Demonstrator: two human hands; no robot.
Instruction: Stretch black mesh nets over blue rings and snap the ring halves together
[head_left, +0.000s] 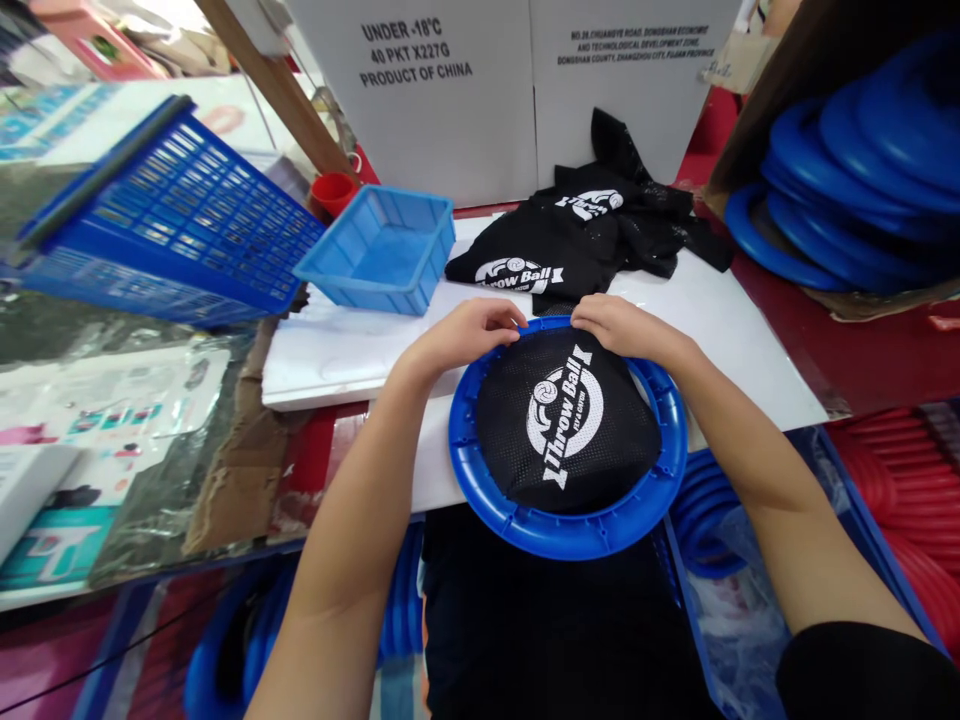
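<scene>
A tilted blue basket (172,215) and a small blue tray (382,250) sit at the worktop's (750,350) left. The left hand (469,335) pinches the far edge of the black mesh net (562,430) against the blue ring (570,530), which lies at the worktop's near edge. The right hand (622,325) pinches the same edge just beside it. Spare nets (570,240) lie behind; stacked blue rings (847,190) stand right.

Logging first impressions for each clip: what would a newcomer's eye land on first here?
First, the blue ring at centre on the white board, with a black mesh net printed "Throw Ball" lying over it; the left hand and right hand both pinch its far edge. Behind lies a pile of black nets, with an empty blue tray to the left and stacked blue rings far right.
</scene>
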